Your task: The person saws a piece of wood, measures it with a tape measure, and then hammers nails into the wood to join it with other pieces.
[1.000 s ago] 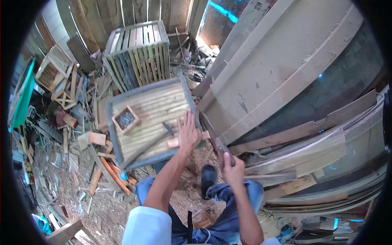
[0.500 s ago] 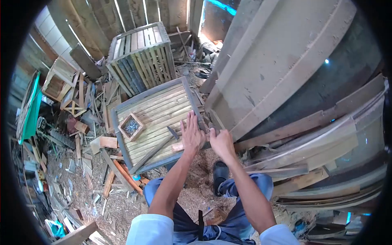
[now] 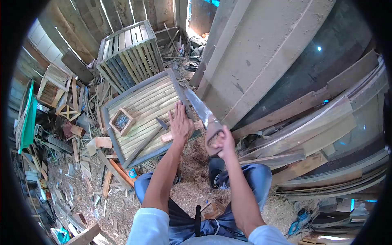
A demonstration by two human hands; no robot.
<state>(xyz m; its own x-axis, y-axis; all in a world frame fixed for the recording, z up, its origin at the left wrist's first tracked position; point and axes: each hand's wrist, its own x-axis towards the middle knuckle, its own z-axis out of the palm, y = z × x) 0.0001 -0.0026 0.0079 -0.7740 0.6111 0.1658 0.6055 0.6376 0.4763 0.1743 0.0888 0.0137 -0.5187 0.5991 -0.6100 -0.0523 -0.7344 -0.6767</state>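
Since half a second ago our right hand (image 3: pixel 222 141) has lifted the wood-handled handsaw (image 3: pixel 200 108), fist closed on its handle, mid-frame. Left hand (image 3: pixel 179 124) lies flat, open, pinning the short pale wood offcut (image 3: pixel 166 137) on the slatted grey worktop (image 3: pixel 143 106).

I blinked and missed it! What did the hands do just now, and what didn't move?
The right hand gripped the wooden-handled handsaw and swung its blade up to the small wooden block. The left hand stayed pressing the block on the slatted wooden crate; the hammer stayed put.

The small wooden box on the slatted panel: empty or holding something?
Holding something: the small wooden box shows dark metallic bits inside, probably nails.
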